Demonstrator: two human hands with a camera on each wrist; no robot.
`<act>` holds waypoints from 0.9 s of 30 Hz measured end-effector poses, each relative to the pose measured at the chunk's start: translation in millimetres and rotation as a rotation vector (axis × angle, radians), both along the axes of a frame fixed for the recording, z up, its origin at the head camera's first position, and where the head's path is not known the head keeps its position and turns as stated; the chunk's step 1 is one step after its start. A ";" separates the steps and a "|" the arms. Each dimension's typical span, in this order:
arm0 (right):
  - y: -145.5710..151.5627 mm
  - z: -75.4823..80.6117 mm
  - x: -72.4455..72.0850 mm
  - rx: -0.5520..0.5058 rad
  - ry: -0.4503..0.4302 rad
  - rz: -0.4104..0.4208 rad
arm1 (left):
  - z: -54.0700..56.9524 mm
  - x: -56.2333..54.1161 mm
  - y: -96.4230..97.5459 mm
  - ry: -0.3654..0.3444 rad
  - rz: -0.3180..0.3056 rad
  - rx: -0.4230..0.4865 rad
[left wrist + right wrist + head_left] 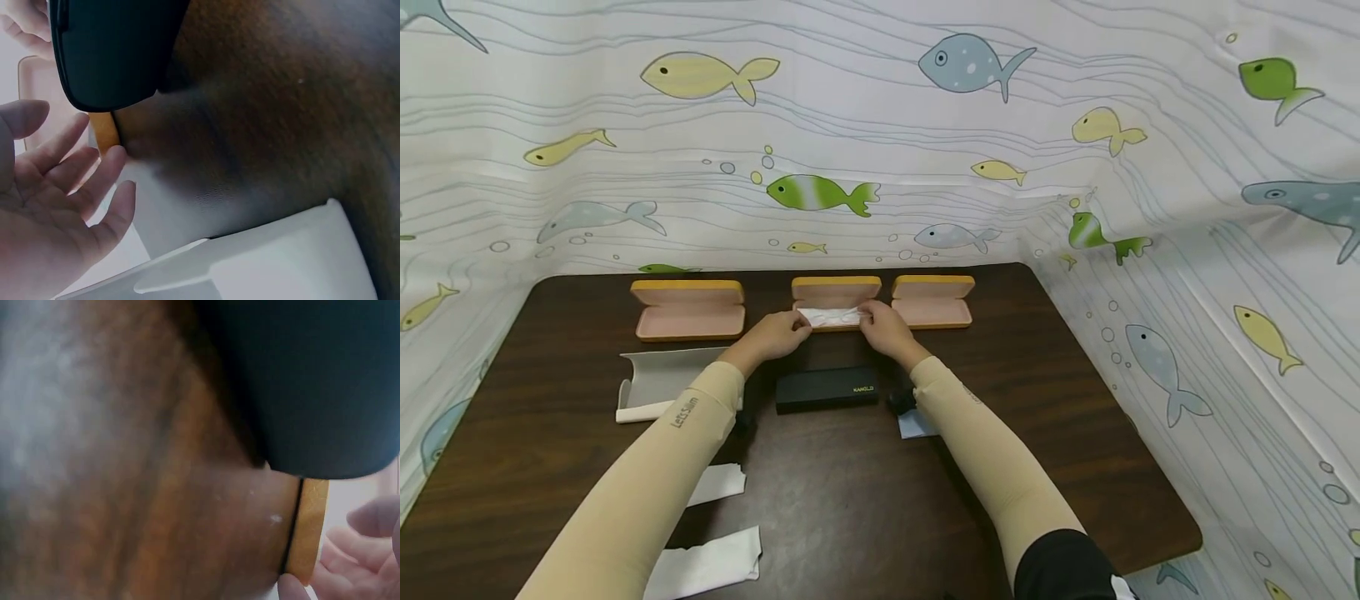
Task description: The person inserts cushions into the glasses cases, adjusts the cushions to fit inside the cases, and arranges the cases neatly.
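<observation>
A white folded cloth [831, 317] lies in the middle open glasses case [837, 288], which has a pink lining and yellow edges. My left hand [777, 335] is at the cloth's left end, by the case's front edge. In the left wrist view its fingers are loosely extended at the case, thumb apart. At the right end of the cloth is my right hand [887, 332]; its fingers touch the yellow edge [309, 534] in the right wrist view, and part of that hand is cut off. A closed black case [826, 390] with gold lettering lies between my forearms.
Two more open pink-lined cases stand at the back, one left [691, 321] and one right [932, 312]. An open white case [662, 379] is under my left forearm. Near the front left lie two white cloths [718, 483]. A light-blue cloth [916, 425] lies beside my right forearm.
</observation>
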State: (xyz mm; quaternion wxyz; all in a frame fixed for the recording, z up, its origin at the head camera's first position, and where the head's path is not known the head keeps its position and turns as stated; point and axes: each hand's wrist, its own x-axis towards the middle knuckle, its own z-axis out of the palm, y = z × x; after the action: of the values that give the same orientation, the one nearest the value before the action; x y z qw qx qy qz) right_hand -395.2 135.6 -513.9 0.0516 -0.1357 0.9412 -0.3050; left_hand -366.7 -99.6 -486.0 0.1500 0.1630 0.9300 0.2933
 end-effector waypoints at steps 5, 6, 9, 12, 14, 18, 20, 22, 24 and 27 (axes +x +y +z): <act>0.9 0.9 1.3 -0.001 0.006 0.021 | 0.7 1.7 2.7 0.007 -0.014 0.016; 0.7 2.3 2.5 0.003 0.019 0.006 | 1.1 2.0 3.2 0.005 -0.013 0.023; 0.3 7.6 7.0 0.005 0.102 -0.067 | 5.5 3.6 4.4 0.017 -0.012 0.025; 1.2 14.7 9.8 -0.039 0.242 -0.150 | 15.9 5.5 5.1 0.066 0.013 0.007; 2.0 19.4 9.4 -0.086 0.332 -0.182 | 25.5 7.9 3.9 0.116 0.044 -0.001; 5.8 28.7 2.0 -0.116 0.376 -0.170 | 42.0 8.0 0.3 0.243 0.135 0.009; 7.5 31.9 -2.8 -0.069 0.325 -0.141 | 46.0 5.3 -1.6 0.298 0.170 0.012; 8.2 33.5 -7.7 -0.017 0.258 -0.099 | 47.4 1.9 -2.4 0.324 0.180 0.011; 7.4 33.2 -11.4 0.035 0.196 -0.058 | 46.6 -1.1 -1.8 0.315 0.159 0.003; 2.3 31.1 -14.1 0.126 0.153 0.011 | 43.0 -3.7 1.1 0.269 0.096 -0.037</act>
State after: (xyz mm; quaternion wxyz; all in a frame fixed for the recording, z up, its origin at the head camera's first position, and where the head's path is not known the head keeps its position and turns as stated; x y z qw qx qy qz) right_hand -409.4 137.9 -482.8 -0.0104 -0.1603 0.9589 -0.2337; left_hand -370.4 -98.5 -443.1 0.0128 0.1536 0.9536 0.2585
